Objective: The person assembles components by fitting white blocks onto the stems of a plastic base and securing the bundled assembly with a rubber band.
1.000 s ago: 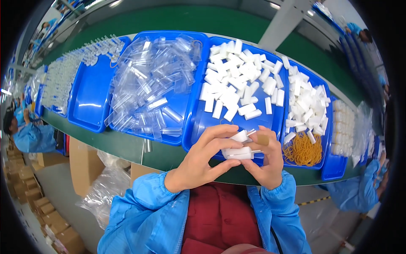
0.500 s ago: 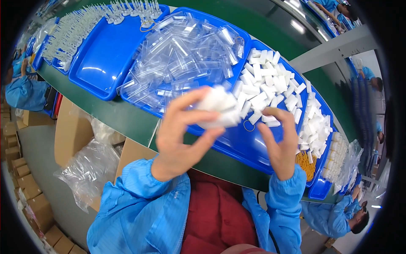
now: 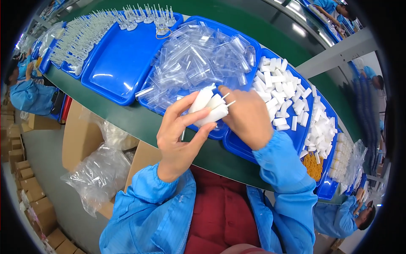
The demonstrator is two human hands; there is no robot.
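Left hand grasps white blocks slanting up-right.
Right hand is just right of their pins, its grip hidden.

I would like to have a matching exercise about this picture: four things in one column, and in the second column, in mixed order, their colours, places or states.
1. left hand
2. clear plastic pieces
3. pile of thin bands
4. crumpled plastic bag

A. yellow-orange
B. lower than the green table
C. holding white pieces
D. heaped in a blue tray

Pairs: 1-C, 2-D, 3-A, 4-B
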